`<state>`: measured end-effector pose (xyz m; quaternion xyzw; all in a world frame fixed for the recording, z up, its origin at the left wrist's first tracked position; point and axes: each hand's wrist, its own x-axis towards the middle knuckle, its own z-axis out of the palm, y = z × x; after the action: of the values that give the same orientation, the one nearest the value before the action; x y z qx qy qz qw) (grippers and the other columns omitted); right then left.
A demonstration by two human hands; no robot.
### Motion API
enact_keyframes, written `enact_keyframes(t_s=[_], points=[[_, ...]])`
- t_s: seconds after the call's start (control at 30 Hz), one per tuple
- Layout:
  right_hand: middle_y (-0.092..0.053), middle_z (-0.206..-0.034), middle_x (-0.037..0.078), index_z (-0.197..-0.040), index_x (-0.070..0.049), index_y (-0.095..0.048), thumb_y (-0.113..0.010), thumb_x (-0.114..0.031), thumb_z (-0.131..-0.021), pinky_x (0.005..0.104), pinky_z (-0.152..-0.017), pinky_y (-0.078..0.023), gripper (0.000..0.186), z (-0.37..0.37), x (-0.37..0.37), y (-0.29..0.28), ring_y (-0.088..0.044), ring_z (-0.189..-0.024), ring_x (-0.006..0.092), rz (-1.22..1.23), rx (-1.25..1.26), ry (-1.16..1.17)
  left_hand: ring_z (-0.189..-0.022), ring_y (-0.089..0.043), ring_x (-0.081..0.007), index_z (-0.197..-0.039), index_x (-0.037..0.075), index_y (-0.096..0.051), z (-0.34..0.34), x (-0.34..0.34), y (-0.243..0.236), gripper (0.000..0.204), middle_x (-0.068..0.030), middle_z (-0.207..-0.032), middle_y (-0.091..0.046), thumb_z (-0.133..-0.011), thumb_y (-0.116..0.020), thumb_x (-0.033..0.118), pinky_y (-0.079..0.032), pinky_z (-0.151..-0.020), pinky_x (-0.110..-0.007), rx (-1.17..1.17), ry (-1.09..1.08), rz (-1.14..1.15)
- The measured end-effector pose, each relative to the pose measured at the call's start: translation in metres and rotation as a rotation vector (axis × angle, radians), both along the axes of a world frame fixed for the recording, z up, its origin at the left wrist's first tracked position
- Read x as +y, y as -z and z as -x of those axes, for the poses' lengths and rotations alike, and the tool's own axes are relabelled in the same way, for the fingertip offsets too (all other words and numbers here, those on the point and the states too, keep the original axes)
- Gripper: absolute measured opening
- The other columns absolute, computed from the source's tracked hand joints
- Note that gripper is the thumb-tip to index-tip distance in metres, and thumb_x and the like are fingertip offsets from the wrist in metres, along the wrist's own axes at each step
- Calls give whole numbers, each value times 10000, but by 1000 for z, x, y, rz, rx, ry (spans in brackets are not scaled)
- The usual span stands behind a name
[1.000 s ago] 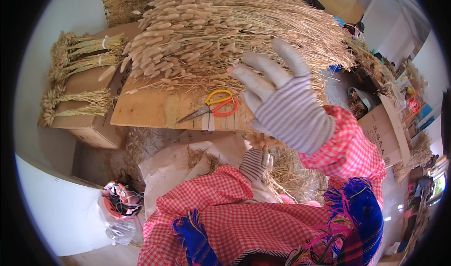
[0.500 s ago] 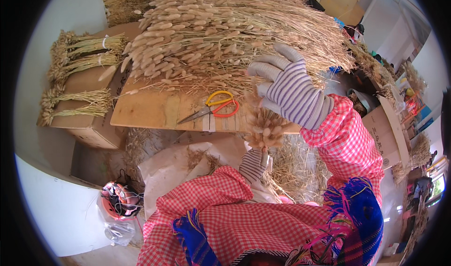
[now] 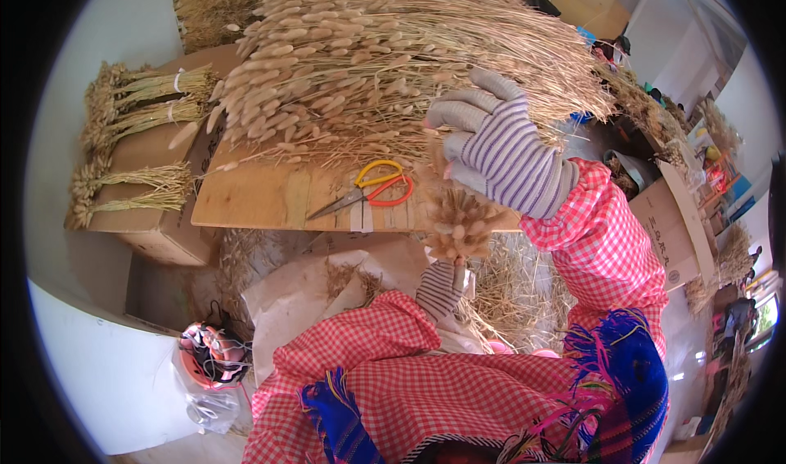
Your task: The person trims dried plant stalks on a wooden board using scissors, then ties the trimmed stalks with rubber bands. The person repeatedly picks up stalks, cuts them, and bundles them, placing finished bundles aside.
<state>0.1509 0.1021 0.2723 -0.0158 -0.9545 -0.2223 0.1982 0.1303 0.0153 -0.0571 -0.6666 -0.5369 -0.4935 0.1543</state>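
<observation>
Low in the middle, my left hand [image 3: 440,289], in a striped glove with bare fingertips, is closed around the stems of an upright bunch of dried bunny tail grass [image 3: 460,225]. Its fluffy tan heads face up toward me. Just above the bunch is my right hand [image 3: 512,146], in a matching glove, back of the hand up and fingers curled. A blurred fluffy tuft shows by its fingertips; what they pinch is hidden. A large heap of bunny tail grass [image 3: 327,63] lies behind on a wooden board [image 3: 254,192].
Scissors [image 3: 372,190] with yellow and orange handles lie on the board's near edge. Tied grass bundles [image 3: 155,187] rest on a cardboard box [image 3: 168,239] at left. Crumpled paper [image 3: 286,288] and loose straw [image 3: 524,280] lie below. Another carton [image 3: 667,226] stands at right.
My right hand has shifted slightly left, its fingers bent a little differently. My left hand keeps hold of the bunch in nearly the same place.
</observation>
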Motion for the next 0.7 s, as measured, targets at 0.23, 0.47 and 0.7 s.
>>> enact_keyframes(t_s=[0.23,0.47,0.7], points=[[-584,-1222,119,-912,-74,-606,-653,-229,-808,448,-997,-370,192,-43,-13,-35,-540,-1120,302,225,208,6,-728,-626,-287,-1034,-78,-561,6,9,36,277,-174,-835,-643,-962,-491,179,-509,-594,-368,223,-118,-51],[-586,-1197,157,-870,-61,-629,-707,-243,-750,441,-945,-406,232,-85,-17,4,-552,-1082,344,554,232,177,-830,-645,-341,-1146,-178,-491,7,33,86,449,-351,-948,-600,-852,-590,146,-560,-716,-398,263,-66,-521],[-581,-1206,165,-856,-49,-626,-696,-173,-719,450,-917,-442,198,-67,-9,35,-561,-1077,350,682,333,11,-849,-614,-293,-1134,-118,-504,-5,25,58,444,-281,-951,-585,-845,-610,203,-529,-718,-375,-88,144,-159]])
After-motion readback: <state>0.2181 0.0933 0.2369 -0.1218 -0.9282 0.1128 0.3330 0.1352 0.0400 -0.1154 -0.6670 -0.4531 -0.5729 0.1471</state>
